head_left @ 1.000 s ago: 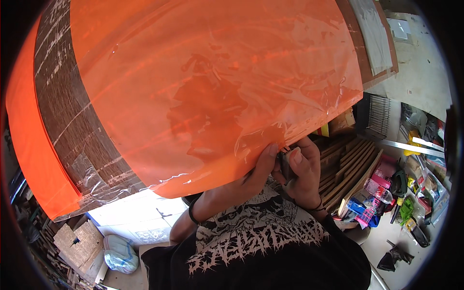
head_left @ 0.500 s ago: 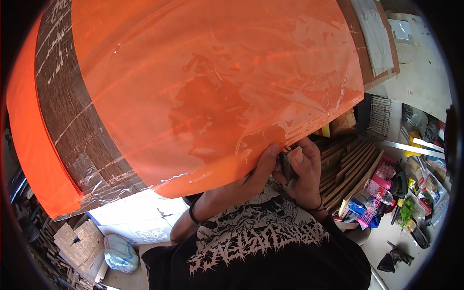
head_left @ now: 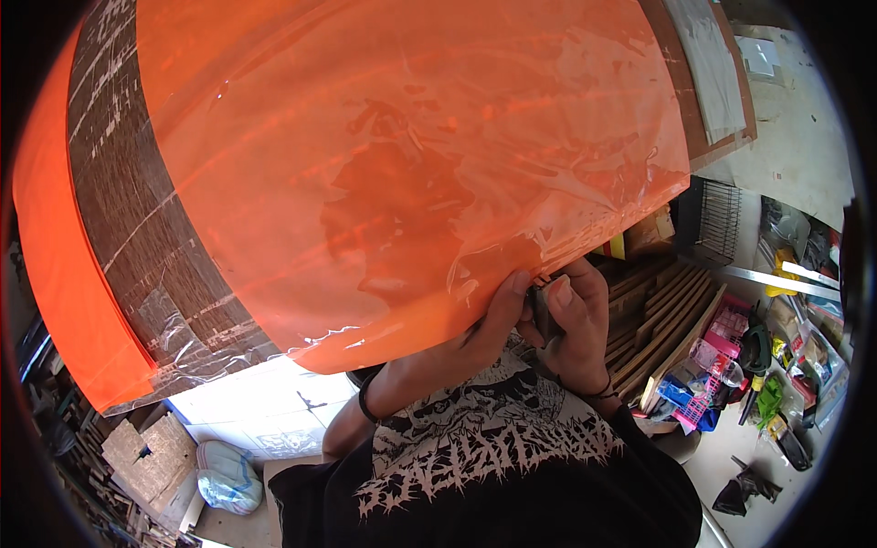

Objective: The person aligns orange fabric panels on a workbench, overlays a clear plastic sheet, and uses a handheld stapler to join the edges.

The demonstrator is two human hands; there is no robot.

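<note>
A large glossy orange sheet (head_left: pixel 274 210) with clear film over it spreads across the upper view, on a brown board (head_left: pixel 137 183) that shows as a strip at left. At the sheet's near edge, my left hand (head_left: pixel 498 320) is closed on it, thumb on top and fingers hidden below. Just to its right, my right hand (head_left: pixel 580 333) is closed around a small dark object (head_left: pixel 545 315), pressed up against the same edge. Fingers hide most of that object, so its kind is unclear.
Stacked wooden strips (head_left: pixel 671 320) stand right of my hands. Beyond them are a pink basket (head_left: pixel 717 356), assorted tools and a wire rack (head_left: pixel 720 215). Lower left hold a chipboard piece (head_left: pixel 151 457) and a wrapped bundle (head_left: pixel 228 475).
Both hands keep their hold at the sheet's near edge. My right hand and its thumb have shifted very slightly; the sheet has barely moved.
</note>
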